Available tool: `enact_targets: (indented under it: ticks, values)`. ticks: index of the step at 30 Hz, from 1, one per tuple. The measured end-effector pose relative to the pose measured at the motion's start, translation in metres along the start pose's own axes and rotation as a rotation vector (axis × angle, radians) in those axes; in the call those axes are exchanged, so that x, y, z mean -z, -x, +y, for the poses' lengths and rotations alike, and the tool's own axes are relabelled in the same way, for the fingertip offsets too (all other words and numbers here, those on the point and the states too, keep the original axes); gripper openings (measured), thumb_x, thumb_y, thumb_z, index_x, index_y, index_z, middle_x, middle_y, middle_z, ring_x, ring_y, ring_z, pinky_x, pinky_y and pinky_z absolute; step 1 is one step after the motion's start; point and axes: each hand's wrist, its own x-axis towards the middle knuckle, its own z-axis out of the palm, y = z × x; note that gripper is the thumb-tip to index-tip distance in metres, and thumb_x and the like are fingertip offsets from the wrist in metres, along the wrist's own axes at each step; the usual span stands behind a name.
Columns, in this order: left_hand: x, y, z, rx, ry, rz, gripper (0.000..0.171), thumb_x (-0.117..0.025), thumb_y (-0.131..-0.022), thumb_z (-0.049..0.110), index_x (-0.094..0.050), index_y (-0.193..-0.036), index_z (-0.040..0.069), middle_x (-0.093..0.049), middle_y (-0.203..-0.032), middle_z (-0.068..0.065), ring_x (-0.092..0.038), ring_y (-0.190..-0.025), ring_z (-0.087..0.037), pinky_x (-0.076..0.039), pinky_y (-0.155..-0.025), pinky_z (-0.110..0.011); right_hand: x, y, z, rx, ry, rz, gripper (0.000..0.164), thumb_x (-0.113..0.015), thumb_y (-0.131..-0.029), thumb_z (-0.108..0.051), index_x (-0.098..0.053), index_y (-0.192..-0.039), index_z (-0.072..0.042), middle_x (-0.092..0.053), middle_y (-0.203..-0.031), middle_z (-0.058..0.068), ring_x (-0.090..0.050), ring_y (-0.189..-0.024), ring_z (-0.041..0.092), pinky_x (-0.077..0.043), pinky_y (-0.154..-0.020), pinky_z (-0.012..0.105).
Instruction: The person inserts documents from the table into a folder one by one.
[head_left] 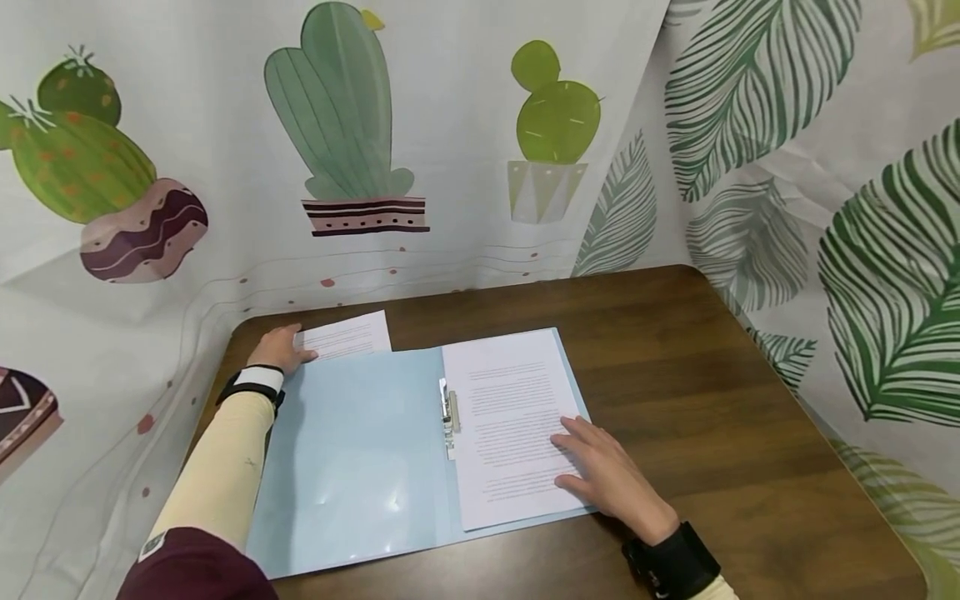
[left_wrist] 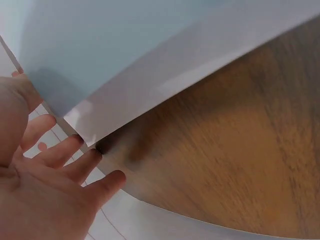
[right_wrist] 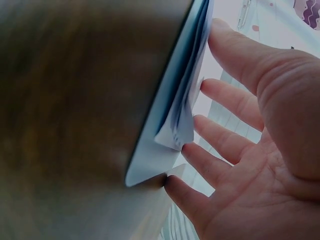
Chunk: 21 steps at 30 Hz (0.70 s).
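Observation:
A light blue folder [head_left: 352, 458] lies spread on the table, a metal lever clip [head_left: 449, 412] at its spine. Printed sheets [head_left: 504, 479] lie on its right side. From under the folder's top left edge juts a loose printed paper [head_left: 348, 336]. My left hand [head_left: 279, 348] is at the left edge of that paper; in the left wrist view its loosely extended fingers [left_wrist: 90, 162] are by the paper's corner [left_wrist: 150, 87]. On the right edge of the sheets, my right hand [head_left: 615, 479] rests with fingers spread; the right wrist view shows several layered sheets [right_wrist: 187, 110] beside its fingertips.
The dark wooden table [head_left: 712, 400] extends to the right of the folder. Behind it hangs a white curtain [head_left: 465, 125] with printed cacti, and a leaf-patterned curtain [head_left: 750, 233] borders the right side. The table's left edge is close to my left hand.

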Motion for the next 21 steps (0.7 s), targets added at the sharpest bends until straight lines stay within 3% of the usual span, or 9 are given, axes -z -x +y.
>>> enact_targets:
  ticks: [9, 14, 17, 21]
  values:
    - [0.011, -0.007, 0.007, 0.003, 0.019, 0.102, 0.075, -0.079, -0.091, 0.020, -0.042, -0.148, -0.011, -0.042, -0.141, -0.044, -0.041, -0.130, -0.061, -0.037, -0.104, -0.070, 0.005, -0.005, 0.001, 0.004, 0.000, 0.027, 0.060, -0.087, -0.083, -0.028, -0.067, -0.135, -0.007, -0.050, -0.154, 0.017, -0.042, -0.145, 0.038, -0.033, -0.114, 0.061]
    - [0.009, -0.006, 0.001, -0.016, 0.075, 0.167, 0.081, -0.085, -0.084, 0.019, -0.043, -0.148, -0.007, -0.039, -0.138, -0.047, -0.036, -0.127, -0.068, -0.036, -0.101, -0.074, 0.004, -0.002, 0.001, 0.025, -0.001, 0.042, 0.058, -0.087, -0.084, -0.027, -0.067, -0.133, -0.006, -0.052, -0.151, 0.018, -0.043, -0.144, 0.039, -0.034, -0.113, 0.061]
    - [0.001, -0.005, -0.006, -0.023, 0.146, 0.209, 0.088, -0.088, -0.080, 0.011, -0.039, -0.152, -0.003, -0.035, -0.140, -0.048, -0.033, -0.128, -0.068, -0.035, -0.101, -0.075, 0.002, 0.004, 0.000, 0.034, -0.009, 0.041, 0.057, -0.087, -0.084, -0.026, -0.068, -0.132, -0.005, -0.053, -0.150, 0.019, -0.044, -0.142, 0.040, -0.035, -0.112, 0.062]
    - [-0.004, -0.003, -0.007, 0.013, 0.256, 0.285, 0.092, -0.079, -0.078, -0.010, -0.032, -0.157, 0.001, -0.036, -0.144, -0.046, -0.036, -0.132, -0.064, -0.035, -0.103, -0.073, 0.002, 0.008, -0.001, 0.036, -0.022, 0.036, 0.055, -0.087, -0.084, -0.024, -0.067, -0.132, -0.004, -0.053, -0.150, 0.019, -0.044, -0.142, 0.041, -0.035, -0.111, 0.062]
